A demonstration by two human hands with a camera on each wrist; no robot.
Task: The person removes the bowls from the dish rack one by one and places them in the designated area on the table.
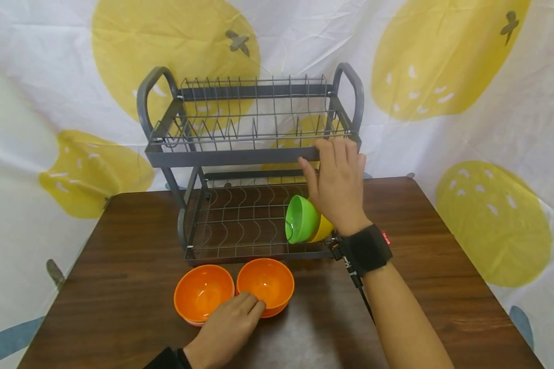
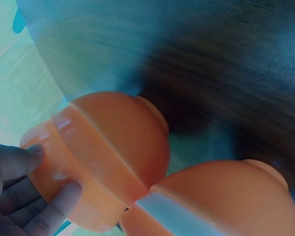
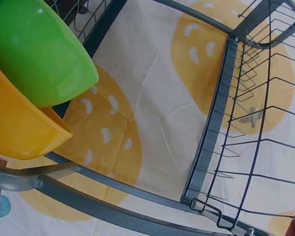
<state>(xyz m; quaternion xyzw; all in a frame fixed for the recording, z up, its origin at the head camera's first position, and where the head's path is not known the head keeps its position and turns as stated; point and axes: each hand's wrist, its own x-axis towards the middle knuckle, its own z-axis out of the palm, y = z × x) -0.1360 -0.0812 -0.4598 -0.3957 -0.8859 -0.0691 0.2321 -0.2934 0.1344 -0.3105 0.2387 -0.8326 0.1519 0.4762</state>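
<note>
My left hand (image 1: 231,323) pinches the near rim of an orange bowl (image 1: 268,279) that sits in a stack in front of the dish rack. The left wrist view shows thumb and fingertips on the upper orange bowl (image 2: 56,162), with another below it. Close beside stands a second stack, an orange bowl (image 1: 203,289) on top and a pale rim beneath. My right hand (image 1: 339,184) grips the upper front bar of the grey two-tier dish rack (image 1: 240,158) near its right end. Below that hand, a green bowl (image 1: 301,220) leans tilted against a yellow bowl (image 1: 324,229) on the lower tier.
The rack stands toward the back of a dark wooden table (image 1: 120,287). Its upper tier has wire slots and a raised handle (image 1: 353,97) at each end. A white curtain (image 1: 304,31) with yellow fruit shapes hangs behind and at both sides.
</note>
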